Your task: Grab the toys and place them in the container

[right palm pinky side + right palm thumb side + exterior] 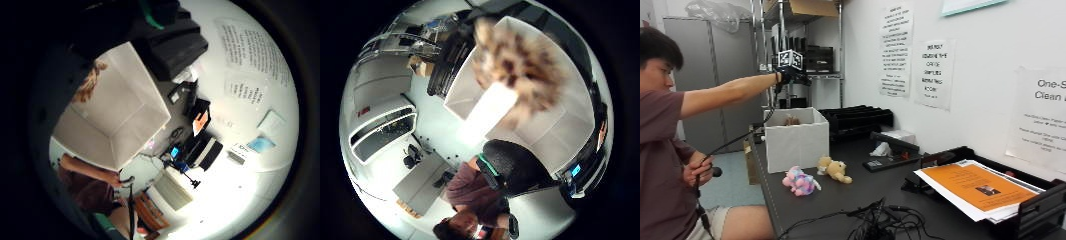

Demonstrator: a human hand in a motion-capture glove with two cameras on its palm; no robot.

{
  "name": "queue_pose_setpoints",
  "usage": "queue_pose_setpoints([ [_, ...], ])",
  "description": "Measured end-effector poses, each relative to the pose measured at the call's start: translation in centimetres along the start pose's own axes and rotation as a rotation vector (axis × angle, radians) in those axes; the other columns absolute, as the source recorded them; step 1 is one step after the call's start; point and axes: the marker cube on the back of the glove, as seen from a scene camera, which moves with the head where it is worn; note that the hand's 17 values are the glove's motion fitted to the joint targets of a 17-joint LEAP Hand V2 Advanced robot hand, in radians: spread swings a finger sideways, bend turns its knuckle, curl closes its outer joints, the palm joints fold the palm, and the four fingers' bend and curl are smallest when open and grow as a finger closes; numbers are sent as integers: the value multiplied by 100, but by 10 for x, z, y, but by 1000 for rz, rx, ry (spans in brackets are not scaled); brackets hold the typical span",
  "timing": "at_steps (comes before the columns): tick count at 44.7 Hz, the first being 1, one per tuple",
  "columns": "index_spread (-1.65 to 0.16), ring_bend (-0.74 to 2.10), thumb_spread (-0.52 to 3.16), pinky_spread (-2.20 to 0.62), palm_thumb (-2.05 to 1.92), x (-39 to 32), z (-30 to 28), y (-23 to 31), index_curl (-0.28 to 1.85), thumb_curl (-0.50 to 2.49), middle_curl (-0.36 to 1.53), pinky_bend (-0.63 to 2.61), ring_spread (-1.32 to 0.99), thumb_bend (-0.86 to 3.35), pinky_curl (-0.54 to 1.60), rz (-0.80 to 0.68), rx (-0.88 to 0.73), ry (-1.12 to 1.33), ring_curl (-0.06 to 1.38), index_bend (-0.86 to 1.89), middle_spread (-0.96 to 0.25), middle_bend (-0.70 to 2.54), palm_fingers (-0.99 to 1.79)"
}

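Two soft toys are laid on the dark table [840, 200] short of the container: a pink-and-blue plush toy [800, 181] nearest the table's front edge, a tan teddy bear [834, 169] just beside it, slightly farther back. Loose black cables [869, 220] are bundled on the near end of the table. An orange-topped stack of papers [976, 189] is held in a black tray [1033, 207] at the wall side. Behind the two toys a white container [797, 139] is set upright, open at the top; a brown spotted plush toy [520, 65] is seen over its opening in the thumb side palm view, and a brown tip shows above the rim in the outside view. The gloved right hand [790, 75] is raised well above the container on an outstretched arm; whether its fingers are curled or straight cannot be told. Black stacked trays [856, 120] are ranged behind the container, printed notices [896, 50] posted on the wall beyond
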Motion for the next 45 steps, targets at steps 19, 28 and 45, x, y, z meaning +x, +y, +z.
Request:
queue_pose_setpoints([
  [19,-14,40,109,3,-1,107,-19,79,20,54,36,96,3,-3,38,325,8,-7,29,-1,10,11,-41],
  [28,-16,38,113,5,-1,202,16,173,14,47,32,92,4,-3,36,517,19,-106,29,1,6,12,-34],
  [45,-20,43,116,5,-1,262,152,275,11,39,27,94,3,-2,36,514,93,-290,32,5,-2,13,-22],
])
